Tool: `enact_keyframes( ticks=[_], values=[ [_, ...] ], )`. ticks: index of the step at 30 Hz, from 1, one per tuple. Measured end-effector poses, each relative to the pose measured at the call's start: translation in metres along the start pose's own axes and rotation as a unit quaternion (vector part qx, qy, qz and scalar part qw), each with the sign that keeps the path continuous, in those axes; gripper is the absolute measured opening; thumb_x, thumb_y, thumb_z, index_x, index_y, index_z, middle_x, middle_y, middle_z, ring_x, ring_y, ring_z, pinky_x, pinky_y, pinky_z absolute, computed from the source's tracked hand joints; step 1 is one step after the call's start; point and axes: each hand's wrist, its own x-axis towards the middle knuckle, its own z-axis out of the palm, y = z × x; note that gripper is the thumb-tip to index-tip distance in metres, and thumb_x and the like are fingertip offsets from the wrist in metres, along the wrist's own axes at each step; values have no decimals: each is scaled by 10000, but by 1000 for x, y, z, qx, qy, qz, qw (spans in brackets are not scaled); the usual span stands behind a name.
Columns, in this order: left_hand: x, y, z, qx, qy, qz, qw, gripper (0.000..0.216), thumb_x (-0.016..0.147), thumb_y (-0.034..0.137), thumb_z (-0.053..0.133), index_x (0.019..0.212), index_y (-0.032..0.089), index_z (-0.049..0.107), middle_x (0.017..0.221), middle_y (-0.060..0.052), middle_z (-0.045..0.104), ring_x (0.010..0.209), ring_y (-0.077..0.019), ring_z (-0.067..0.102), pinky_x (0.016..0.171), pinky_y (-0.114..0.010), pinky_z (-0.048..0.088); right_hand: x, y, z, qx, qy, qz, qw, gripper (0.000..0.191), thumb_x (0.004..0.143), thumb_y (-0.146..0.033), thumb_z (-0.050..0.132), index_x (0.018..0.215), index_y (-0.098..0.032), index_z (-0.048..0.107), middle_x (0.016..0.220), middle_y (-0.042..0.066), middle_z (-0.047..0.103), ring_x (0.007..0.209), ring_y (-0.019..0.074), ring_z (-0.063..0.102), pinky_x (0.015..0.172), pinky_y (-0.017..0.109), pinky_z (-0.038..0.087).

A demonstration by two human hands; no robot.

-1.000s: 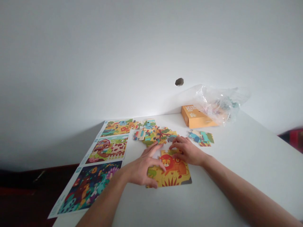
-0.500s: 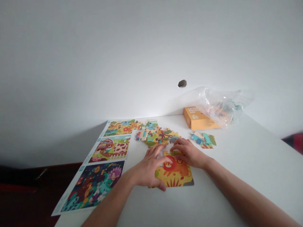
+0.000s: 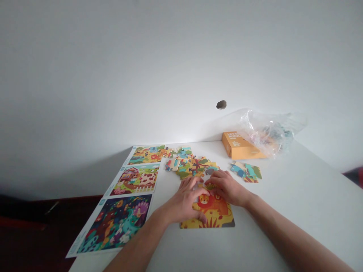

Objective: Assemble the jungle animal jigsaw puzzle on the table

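Observation:
A partly joined jigsaw puzzle [image 3: 214, 221] with two lions on yellow lies flat on the white table. My left hand [image 3: 185, 202] rests over its left side, fingers spread, with the index fingertip near the lion's face and the thumb lower down. At the upper edge my right hand [image 3: 228, 187] is closed, its bent fingers and thumb around a puzzle piece [image 3: 210, 186] with a green plant. The two hands nearly meet there, and my fingers partly cover that piece. Just beyond them lies a heap of loose puzzle pieces [image 3: 195, 166].
On the left lies a sheet with three printed pictures [image 3: 133, 179]. A few loose pieces [image 3: 246, 172] sit at the right. Behind them stand an orange puzzle box [image 3: 241, 148] and a clear plastic bag [image 3: 272, 134] with pieces inside, near the wall [image 3: 170, 75].
The whole view has shifted slightly, so things appear a little lower and further right. My left index finger and thumb have moved slightly right across the puzzle, closer to my right hand.

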Motion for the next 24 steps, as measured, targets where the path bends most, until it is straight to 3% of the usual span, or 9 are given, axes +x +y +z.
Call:
enact_keyframes(
  ticks=[8,14,17,24],
  values=[
    [1,-13,-5,-7,51,23,998,399,725,418,790,1070,256,669,1072,-43,583,1083,-223,546,985,-358,413,-2,6,-1,-23,2,4,1000,170,920,-316,604,1077,-272,655,994,51,618,977,225,537,847,352,396],
    [-3,-23,-17,-29,41,-10,999,113,823,245,712,930,211,706,925,-16,662,895,-159,610,827,-261,450,-3,7,-4,-37,-4,8,999,168,910,-311,621,1070,-275,657,998,47,630,988,228,543,846,354,389],
    [-5,-28,-20,-30,32,-6,999,89,857,256,671,814,188,711,785,-5,679,770,-139,607,752,-246,439,-3,8,-5,-43,-8,14,999,173,897,-297,637,1067,-279,663,1003,45,636,996,230,544,853,362,379],
    [-5,-26,-20,-24,9,33,999,188,827,368,707,760,192,709,692,4,670,702,-134,588,816,-277,431,-4,9,-12,-39,-14,19,999,162,878,-250,646,1036,-270,674,985,40,647,973,226,551,855,366,366]
  ],
)
